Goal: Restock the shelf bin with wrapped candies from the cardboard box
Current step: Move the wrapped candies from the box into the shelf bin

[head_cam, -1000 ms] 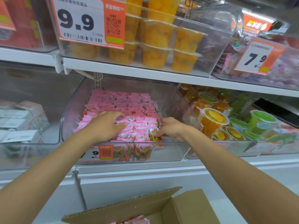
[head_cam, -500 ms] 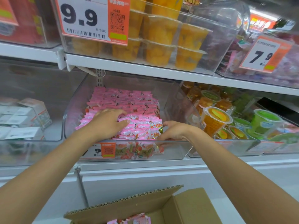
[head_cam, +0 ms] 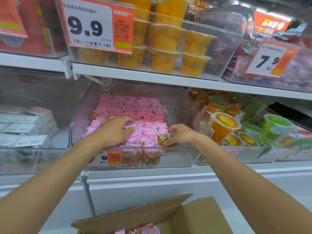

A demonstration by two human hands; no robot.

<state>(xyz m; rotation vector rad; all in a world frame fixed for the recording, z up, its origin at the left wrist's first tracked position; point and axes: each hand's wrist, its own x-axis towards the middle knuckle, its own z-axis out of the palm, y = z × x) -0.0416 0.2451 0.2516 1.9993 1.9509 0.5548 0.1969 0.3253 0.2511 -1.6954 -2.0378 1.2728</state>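
Candies (head_cam: pixel 133 108) in pink wrappers lie in close rows in the clear bin (head_cam: pixel 190 115) on the lower shelf, filling it from the left wall and stopping short of the right wall; a few more show through its front wall beside a small price label (head_cam: pixel 111 157). The left hand (head_cam: pixel 114 130) rests flat on the front rows, fingers spread and straight, gripping nothing. The right hand (head_cam: pixel 181 135), at 3 o'clock of the pile, has its fingers bent against the pile's right edge; whether it pinches a candy or only pushes cannot be told. The step in hand appears to be squaring the newly added front rows. It is done well by pressing lightly with the flat left palm while the right hand nudges the edge inward, so that the rows stay level and nothing slides over the low front lip; hard pressure would likely crush the wrappers. At 6 o'clock, below the shelf, the open box (head_cam: pixel 152 211) shows some candies at the frame's bottom edge, so restocking seems unfinished. At 3 o'clock a neighbouring bin holds orange and green jelly cups (head_cam: pixel 222 125); at 9 o'clock another holds white cartons (head_cam: pixel 30 125); at 12 o'clock, on the shelf above, a bin of stacked yellow fruit cups (head_cam: pixel 165 53) carries a tag (head_cam: pixel 94 26) reading 9.9.
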